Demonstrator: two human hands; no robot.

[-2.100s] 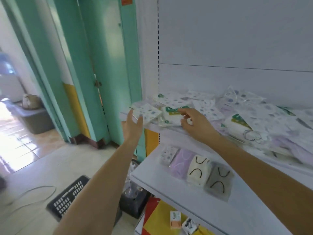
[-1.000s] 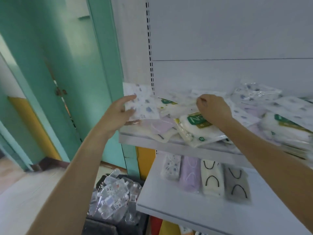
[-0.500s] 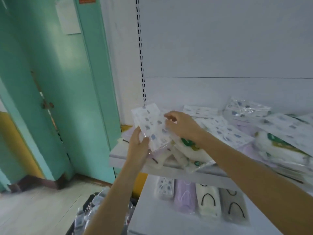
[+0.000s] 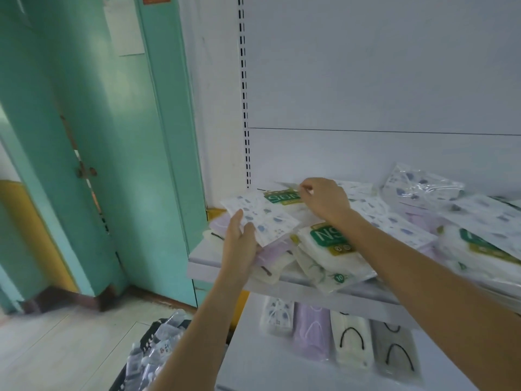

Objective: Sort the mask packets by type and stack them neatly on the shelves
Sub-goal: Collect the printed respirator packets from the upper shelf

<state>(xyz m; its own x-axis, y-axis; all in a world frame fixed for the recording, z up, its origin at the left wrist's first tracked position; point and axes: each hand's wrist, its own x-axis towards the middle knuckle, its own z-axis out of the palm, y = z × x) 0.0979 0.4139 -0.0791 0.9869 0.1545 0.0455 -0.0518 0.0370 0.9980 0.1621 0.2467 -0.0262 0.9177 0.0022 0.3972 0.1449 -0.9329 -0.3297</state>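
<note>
- Left hand [image 4: 239, 246] clamps thumb and fingers on a flat white blue-spotted mask packet [image 4: 266, 218] over the white metal shelf's [image 4: 201, 266] front-left corner.
- Right hand [image 4: 324, 203] pinches a green-labelled white packet [image 4: 280, 198] farther back.

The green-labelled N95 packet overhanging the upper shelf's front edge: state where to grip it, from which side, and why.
Grip the N95 packet at its near end, coming from the front, probably thumb on top and fingers beneath. That end sticks out past the upper shelf's lip, so it is free underneath; its far end is covered by the right forearm and other packets crowd its sides.
</note>
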